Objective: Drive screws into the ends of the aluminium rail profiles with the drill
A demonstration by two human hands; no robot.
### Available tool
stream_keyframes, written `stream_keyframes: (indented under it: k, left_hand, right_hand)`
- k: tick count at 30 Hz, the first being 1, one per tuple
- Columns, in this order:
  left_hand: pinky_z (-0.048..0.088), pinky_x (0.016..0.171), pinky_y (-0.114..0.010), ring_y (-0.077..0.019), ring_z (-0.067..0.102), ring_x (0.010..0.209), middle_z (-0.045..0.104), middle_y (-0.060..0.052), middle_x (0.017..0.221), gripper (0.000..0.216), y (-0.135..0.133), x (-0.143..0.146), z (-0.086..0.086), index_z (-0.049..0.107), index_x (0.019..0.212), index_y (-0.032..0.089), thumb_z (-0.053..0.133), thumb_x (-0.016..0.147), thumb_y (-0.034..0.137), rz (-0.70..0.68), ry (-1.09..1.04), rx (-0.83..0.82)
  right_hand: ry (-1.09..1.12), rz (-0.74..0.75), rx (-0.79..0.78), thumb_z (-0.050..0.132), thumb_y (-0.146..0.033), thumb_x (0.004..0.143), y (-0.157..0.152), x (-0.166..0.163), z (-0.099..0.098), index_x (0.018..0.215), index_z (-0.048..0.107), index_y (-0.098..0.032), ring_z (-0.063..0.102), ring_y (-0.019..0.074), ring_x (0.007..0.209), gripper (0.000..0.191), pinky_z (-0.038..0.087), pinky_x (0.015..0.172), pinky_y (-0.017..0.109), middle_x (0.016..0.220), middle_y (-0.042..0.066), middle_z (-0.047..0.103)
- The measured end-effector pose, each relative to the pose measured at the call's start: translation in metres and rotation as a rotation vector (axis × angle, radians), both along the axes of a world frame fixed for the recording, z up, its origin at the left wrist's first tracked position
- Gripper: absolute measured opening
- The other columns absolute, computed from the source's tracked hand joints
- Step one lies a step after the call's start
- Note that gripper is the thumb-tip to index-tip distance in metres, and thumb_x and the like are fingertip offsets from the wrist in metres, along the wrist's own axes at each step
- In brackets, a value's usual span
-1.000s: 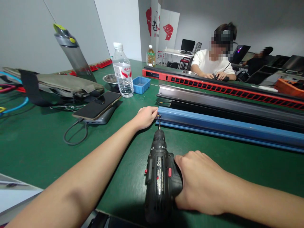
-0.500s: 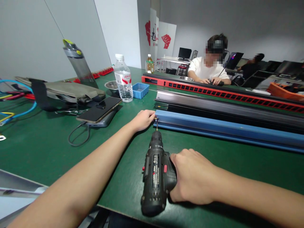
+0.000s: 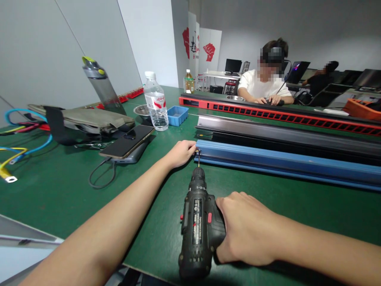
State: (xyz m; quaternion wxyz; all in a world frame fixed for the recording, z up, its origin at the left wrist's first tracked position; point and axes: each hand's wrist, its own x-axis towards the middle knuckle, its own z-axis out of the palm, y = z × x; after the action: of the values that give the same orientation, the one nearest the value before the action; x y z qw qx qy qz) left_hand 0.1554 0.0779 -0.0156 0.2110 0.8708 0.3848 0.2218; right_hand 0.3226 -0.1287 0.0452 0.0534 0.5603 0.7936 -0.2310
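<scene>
A black cordless drill (image 3: 195, 234) lies level in the grip of my right hand (image 3: 247, 230), whose fingers are wrapped around its handle. Its thin bit (image 3: 199, 159) points away from me and meets the left end of a long blue metal profile (image 3: 268, 162). At that same end, my left hand (image 3: 181, 154) is closed, thumb and fingers pinching the profile's edge beside the bit tip. A small brass-coloured piece shows by the fingertips, too small to make out. The far side of the left fingers is hidden.
Behind the blue profile lie a grey metal profile (image 3: 238, 126) and a long red-and-black slotted strip (image 3: 253, 112). On the left are a water bottle (image 3: 156, 104), a blue tray (image 3: 177, 116), a phone (image 3: 127, 140), a bag (image 3: 86, 119) and cables. Across the table sits a person (image 3: 256, 85).
The view has shifted slightly, so the scene sits a little further right and lower. Both hands and the drill keep their places at the blue profile's end.
</scene>
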Motion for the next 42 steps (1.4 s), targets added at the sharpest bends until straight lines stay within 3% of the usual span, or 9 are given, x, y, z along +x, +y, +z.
stream_keyframes:
  k: [14, 42]
  left_hand:
    - [0.034, 0.062, -0.025, -0.0154, 0.049, 0.062, 0.054, -0.001, 0.063, 0.032, -0.0006, 0.0006, 0.0003, 0.049, 0.064, 0.018, 0.037, 0.088, 0.035, 0.002, -0.007, -0.023]
    - [0.036, 0.061, -0.023, -0.0149, 0.048, 0.063, 0.054, 0.0, 0.061, 0.032, -0.0013, 0.0002, 0.0024, 0.049, 0.063, 0.018, 0.038, 0.087, 0.035, 0.014, 0.002, -0.015]
  right_hand:
    - [0.055, 0.018, 0.014, 0.07, -0.043, 0.061, -0.0007, 0.0008, -0.0022, 0.068, 0.067, -0.022, 0.056, 0.0162, 0.05, 0.021, 0.029, 0.044, 0.025, 0.056, 0.001, 0.062]
    - [-0.027, -0.005, 0.008, 0.07, -0.051, 0.059, 0.0002, -0.001, -0.0021, 0.076, 0.073, -0.02, 0.065, 0.025, 0.056, 0.036, 0.035, 0.045, 0.029, 0.065, 0.008, 0.07]
